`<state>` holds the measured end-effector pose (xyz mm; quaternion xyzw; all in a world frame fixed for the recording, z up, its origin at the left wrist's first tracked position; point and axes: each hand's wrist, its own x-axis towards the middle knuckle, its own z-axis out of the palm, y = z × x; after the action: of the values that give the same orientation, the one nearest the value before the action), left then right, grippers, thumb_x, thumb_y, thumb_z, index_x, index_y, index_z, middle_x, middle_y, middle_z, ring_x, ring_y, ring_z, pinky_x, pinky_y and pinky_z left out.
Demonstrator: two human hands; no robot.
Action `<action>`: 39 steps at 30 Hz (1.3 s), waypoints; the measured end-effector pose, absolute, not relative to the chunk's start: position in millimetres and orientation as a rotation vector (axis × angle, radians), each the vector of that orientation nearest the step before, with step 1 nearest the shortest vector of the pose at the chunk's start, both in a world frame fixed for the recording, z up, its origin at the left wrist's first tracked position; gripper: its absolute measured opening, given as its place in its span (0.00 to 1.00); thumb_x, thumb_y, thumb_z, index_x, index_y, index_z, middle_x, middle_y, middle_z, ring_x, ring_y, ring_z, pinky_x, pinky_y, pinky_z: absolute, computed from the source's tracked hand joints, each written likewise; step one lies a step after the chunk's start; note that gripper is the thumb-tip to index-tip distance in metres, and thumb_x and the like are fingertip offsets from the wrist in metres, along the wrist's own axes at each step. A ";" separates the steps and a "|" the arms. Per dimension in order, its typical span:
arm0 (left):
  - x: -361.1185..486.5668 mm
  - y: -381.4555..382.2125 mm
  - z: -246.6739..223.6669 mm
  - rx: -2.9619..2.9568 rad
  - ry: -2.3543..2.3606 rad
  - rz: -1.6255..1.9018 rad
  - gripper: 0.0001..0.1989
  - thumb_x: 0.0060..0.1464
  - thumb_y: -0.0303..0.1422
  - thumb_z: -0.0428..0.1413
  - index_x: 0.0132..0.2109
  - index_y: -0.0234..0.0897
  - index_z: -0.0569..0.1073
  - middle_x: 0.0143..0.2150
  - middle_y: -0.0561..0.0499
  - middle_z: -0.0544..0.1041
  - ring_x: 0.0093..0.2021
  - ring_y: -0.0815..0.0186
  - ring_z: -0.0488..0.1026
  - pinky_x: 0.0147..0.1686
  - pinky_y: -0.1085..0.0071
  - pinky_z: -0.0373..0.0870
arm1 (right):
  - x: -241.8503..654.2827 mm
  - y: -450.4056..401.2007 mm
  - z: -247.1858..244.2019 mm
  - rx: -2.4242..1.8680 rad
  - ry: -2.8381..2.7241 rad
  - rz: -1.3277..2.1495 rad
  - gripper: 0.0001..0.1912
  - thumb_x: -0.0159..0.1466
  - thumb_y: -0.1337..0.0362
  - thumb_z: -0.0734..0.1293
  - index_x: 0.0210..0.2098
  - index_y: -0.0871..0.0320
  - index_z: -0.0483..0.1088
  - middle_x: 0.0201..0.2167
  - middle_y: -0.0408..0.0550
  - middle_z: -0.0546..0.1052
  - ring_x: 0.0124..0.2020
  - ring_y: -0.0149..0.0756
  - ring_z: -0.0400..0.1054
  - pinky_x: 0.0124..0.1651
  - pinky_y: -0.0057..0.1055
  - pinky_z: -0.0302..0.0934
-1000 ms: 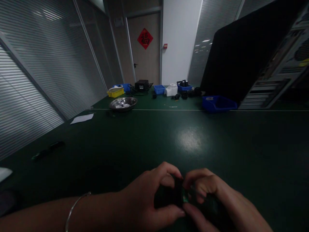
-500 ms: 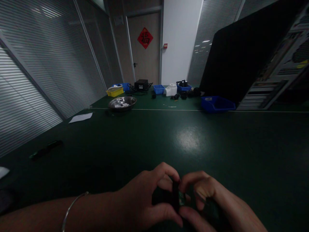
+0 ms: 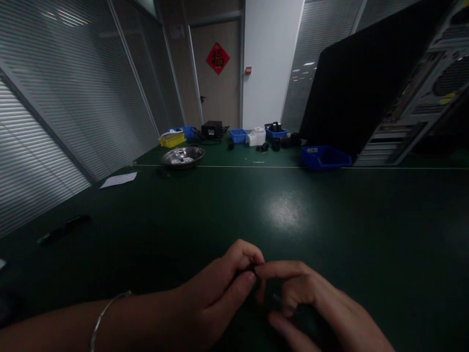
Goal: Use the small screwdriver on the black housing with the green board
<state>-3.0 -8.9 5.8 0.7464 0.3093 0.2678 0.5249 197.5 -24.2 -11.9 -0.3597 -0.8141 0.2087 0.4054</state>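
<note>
My left hand [image 3: 220, 293] is closed, thumb against curled fingers, around a small dark piece that is almost wholly hidden. My right hand [image 3: 311, 293] is just to its right, its index fingertip touching the left fingertips. The right thumb stands apart below, and the other fingers are curled. A thin grey strip [image 3: 284, 302] sticks out from those curled fingers; its kind is too dim to make out. Both hands are above the near part of the dark green table [image 3: 176, 210].
Dark elongated parts [image 3: 64, 230] and a paper sheet [image 3: 119, 180] lie at the left. Farther back are a metal bowl [image 3: 183, 157] with white pieces, a yellow bin [image 3: 172, 141] and a blue bin [image 3: 326, 159]. An open computer case [image 3: 395, 127] stands at the right.
The left thumb has closed up against its fingers, hiding the dark piece with a green face that showed between both hands. The right thumb has come away from it. The view has shifted slightly.
</note>
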 end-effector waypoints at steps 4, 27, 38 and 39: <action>-2.9 -7.9 2.9 1.753 0.790 0.711 0.11 0.69 0.35 0.39 0.47 0.36 0.63 0.35 0.51 0.65 0.35 0.65 0.63 0.38 0.68 0.62 | 192.2 -20.7 -8.1 -0.940 -2.045 0.405 0.07 0.62 0.60 0.69 0.29 0.52 0.69 0.33 0.46 0.80 0.33 0.37 0.78 0.27 0.21 0.72; 0.9 -0.4 -7.9 1.382 0.767 0.752 0.14 0.59 0.36 0.58 0.49 0.38 0.65 0.37 0.53 0.68 0.35 0.68 0.64 0.35 0.70 0.61 | 210.4 -19.1 -11.6 -0.969 -2.062 0.581 0.14 0.64 0.73 0.62 0.46 0.47 0.65 0.37 0.41 0.77 0.36 0.32 0.77 0.36 0.22 0.74; -2.4 3.5 -10.6 1.501 0.837 0.935 0.07 0.55 0.30 0.62 0.42 0.37 0.76 0.34 0.54 0.72 0.34 0.69 0.68 0.35 0.72 0.65 | 213.9 -21.0 -10.1 -0.913 -2.114 0.563 0.22 0.63 0.74 0.63 0.53 0.45 0.65 0.42 0.41 0.79 0.41 0.32 0.77 0.40 0.21 0.73; -2.6 3.5 -10.3 1.476 0.854 0.954 0.07 0.54 0.30 0.63 0.41 0.37 0.76 0.34 0.54 0.72 0.33 0.69 0.68 0.34 0.73 0.64 | 214.3 -20.5 -9.9 -0.909 -2.142 0.591 0.23 0.63 0.75 0.63 0.53 0.45 0.65 0.41 0.40 0.78 0.41 0.31 0.77 0.41 0.20 0.73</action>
<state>-2.6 3.5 -10.3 0.6262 0.3622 0.4047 0.5593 214.3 -20.5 -9.9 -0.3529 -0.8318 0.2293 0.3619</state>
